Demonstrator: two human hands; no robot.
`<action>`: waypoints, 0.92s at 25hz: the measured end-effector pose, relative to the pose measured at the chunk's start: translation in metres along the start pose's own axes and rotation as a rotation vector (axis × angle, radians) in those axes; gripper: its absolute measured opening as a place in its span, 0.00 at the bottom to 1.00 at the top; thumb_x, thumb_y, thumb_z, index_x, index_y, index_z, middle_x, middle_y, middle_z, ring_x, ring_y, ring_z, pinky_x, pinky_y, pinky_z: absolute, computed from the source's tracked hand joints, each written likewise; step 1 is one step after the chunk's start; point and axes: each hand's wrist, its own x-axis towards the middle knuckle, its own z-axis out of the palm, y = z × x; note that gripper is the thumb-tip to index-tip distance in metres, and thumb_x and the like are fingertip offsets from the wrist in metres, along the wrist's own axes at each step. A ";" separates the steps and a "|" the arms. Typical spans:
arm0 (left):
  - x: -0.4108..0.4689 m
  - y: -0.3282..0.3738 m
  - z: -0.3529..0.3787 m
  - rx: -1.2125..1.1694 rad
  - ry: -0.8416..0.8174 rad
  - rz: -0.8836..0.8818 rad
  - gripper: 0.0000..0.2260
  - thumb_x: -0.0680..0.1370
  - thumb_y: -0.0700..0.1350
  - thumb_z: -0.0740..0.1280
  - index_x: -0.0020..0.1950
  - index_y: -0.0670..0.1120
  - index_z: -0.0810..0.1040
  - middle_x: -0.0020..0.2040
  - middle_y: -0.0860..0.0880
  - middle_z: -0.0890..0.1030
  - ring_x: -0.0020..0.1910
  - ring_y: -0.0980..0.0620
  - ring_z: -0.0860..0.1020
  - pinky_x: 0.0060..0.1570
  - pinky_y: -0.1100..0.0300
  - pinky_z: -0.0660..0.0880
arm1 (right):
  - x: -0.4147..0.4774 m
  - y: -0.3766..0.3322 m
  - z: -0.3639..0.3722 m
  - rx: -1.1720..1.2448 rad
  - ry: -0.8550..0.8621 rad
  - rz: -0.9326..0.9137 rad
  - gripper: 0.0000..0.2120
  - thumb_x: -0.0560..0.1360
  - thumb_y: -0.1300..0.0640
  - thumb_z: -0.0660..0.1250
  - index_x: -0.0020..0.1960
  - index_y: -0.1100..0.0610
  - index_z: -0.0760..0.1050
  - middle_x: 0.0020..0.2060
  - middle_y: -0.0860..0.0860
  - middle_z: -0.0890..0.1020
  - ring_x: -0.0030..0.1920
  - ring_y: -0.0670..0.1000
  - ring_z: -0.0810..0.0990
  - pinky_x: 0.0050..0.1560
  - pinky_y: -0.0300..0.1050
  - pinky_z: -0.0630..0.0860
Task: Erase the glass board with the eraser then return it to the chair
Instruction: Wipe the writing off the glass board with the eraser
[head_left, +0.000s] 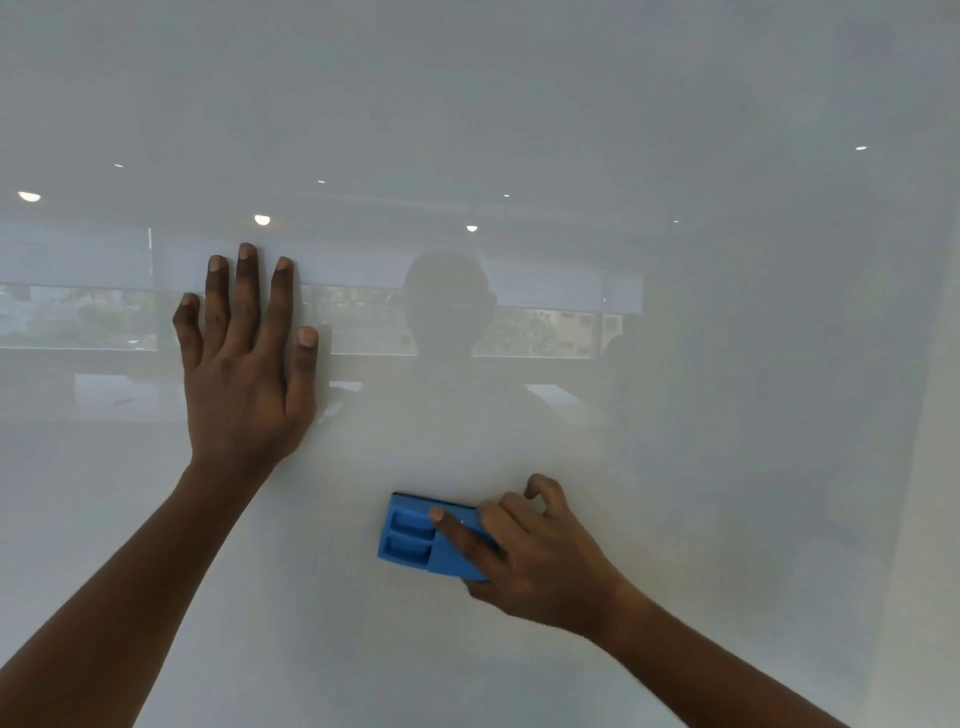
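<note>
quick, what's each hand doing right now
Left hand: open, fingers spread, palm flat on the glass board, holding nothing.
Right hand: closed on the blue eraser, pressing it to the board.

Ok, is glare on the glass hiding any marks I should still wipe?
Head view: the glass board mirrors ceiling lights, windows and the person, so faint marks could hide there; none show around the eraser under the right hand or by the left hand.
</note>
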 end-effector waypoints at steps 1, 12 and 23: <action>0.000 -0.001 0.000 0.002 0.002 -0.002 0.28 0.88 0.56 0.47 0.87 0.46 0.58 0.87 0.42 0.55 0.87 0.41 0.51 0.83 0.41 0.48 | -0.007 0.010 -0.003 -0.010 0.028 0.075 0.32 0.75 0.42 0.69 0.74 0.56 0.71 0.42 0.53 0.77 0.40 0.55 0.74 0.51 0.55 0.68; 0.000 0.005 -0.001 0.018 -0.016 -0.027 0.28 0.88 0.56 0.49 0.87 0.47 0.55 0.88 0.42 0.53 0.87 0.40 0.50 0.83 0.41 0.44 | -0.042 0.039 -0.016 -0.072 0.243 0.933 0.34 0.77 0.44 0.73 0.75 0.62 0.70 0.43 0.58 0.74 0.42 0.58 0.75 0.48 0.54 0.70; -0.002 0.042 -0.015 -0.074 0.040 0.010 0.23 0.85 0.53 0.61 0.72 0.37 0.75 0.76 0.35 0.73 0.78 0.32 0.68 0.77 0.38 0.60 | -0.047 0.052 -0.066 0.367 -0.030 0.720 0.28 0.74 0.39 0.73 0.69 0.51 0.76 0.59 0.44 0.81 0.57 0.51 0.78 0.55 0.55 0.73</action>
